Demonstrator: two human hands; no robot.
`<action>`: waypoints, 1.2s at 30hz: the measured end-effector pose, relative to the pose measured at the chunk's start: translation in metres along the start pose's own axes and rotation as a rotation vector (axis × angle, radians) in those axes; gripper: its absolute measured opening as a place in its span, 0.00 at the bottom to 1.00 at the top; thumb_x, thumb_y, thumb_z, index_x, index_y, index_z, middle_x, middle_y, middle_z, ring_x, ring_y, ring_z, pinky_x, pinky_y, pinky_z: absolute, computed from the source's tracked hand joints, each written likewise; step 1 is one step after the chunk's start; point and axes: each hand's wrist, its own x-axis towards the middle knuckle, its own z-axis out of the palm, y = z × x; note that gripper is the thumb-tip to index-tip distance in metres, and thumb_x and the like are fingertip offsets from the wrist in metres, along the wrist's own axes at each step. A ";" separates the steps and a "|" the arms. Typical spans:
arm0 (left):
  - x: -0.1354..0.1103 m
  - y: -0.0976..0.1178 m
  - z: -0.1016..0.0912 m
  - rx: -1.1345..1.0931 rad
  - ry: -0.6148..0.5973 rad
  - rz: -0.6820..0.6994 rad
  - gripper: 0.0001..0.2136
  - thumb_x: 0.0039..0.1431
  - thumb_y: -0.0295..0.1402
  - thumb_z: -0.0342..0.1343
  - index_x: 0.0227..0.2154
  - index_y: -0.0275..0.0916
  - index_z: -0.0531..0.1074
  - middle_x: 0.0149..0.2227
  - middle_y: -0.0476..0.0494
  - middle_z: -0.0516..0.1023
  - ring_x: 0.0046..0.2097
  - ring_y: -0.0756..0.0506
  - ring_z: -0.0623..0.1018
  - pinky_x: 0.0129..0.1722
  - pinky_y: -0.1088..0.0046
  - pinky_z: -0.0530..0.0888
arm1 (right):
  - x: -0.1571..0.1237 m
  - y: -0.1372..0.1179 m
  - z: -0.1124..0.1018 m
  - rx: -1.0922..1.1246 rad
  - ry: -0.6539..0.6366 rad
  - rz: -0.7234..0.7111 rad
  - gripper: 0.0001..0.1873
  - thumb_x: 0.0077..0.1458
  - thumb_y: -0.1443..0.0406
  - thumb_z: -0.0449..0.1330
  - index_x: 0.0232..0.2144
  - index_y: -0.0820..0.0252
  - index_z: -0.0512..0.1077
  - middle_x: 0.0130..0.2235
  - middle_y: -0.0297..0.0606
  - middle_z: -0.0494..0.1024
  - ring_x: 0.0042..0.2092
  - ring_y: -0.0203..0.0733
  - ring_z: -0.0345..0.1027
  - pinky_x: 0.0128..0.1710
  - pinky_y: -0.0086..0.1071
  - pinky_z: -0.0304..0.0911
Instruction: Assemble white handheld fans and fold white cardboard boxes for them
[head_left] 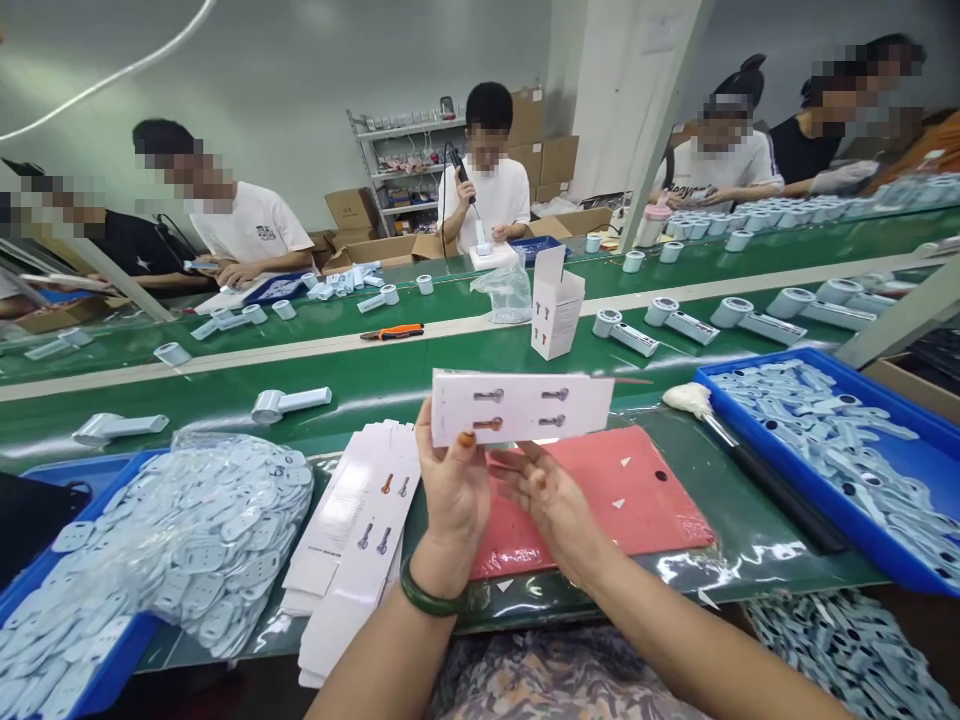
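Note:
My left hand [450, 490] grips a flat white carton blank [521, 406] printed with small product pictures, held up over a red mat [637, 500]. A green bangle sits on that wrist. My right hand [551, 495] is just below the blank with fingers spread, touching its lower edge, nothing in it. A stack of the same flat white cartons [360, 540] lies to the left of my left hand. An assembled white box [556, 305] stands upright on the green belt beyond.
A blue tray [120, 650] of pale blue plastic pieces in a bag is at the left, another blue tray [847, 450] at the right. A black-handled brush [757, 470] lies beside it. Pale blue devices ride the green conveyor [375, 380]. Several people work across it.

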 end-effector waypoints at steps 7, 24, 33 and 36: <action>-0.006 -0.005 -0.014 0.183 0.036 -0.318 0.33 0.54 0.45 0.72 0.59 0.49 0.64 0.63 0.39 0.72 0.65 0.41 0.72 0.63 0.61 0.71 | 0.112 -0.010 0.002 -0.001 0.218 -0.174 0.34 0.50 0.47 0.69 0.53 0.55 0.66 0.57 0.50 0.77 0.58 0.53 0.73 0.61 0.49 0.67; -0.047 0.080 -0.170 1.933 -0.259 -0.070 0.33 0.65 0.40 0.58 0.70 0.41 0.59 0.73 0.29 0.57 0.75 0.23 0.51 0.67 0.28 0.55 | 0.186 0.025 -0.039 -0.671 0.229 0.053 0.27 0.63 0.58 0.61 0.59 0.67 0.65 0.60 0.56 0.73 0.53 0.49 0.76 0.54 0.38 0.70; -0.084 0.088 -0.158 1.726 -0.504 0.260 0.34 0.67 0.35 0.54 0.73 0.52 0.50 0.75 0.36 0.54 0.76 0.29 0.50 0.70 0.36 0.53 | 0.092 0.022 0.025 -0.526 -0.335 0.359 0.08 0.59 0.63 0.61 0.37 0.61 0.79 0.32 0.38 0.82 0.31 0.38 0.75 0.31 0.30 0.71; -0.075 0.097 -0.156 1.729 -0.335 0.377 0.36 0.67 0.44 0.54 0.74 0.50 0.48 0.74 0.33 0.55 0.75 0.25 0.50 0.69 0.33 0.54 | 0.058 0.006 0.021 -0.471 -0.412 0.259 0.14 0.59 0.63 0.60 0.46 0.59 0.79 0.38 0.39 0.83 0.39 0.41 0.77 0.40 0.35 0.73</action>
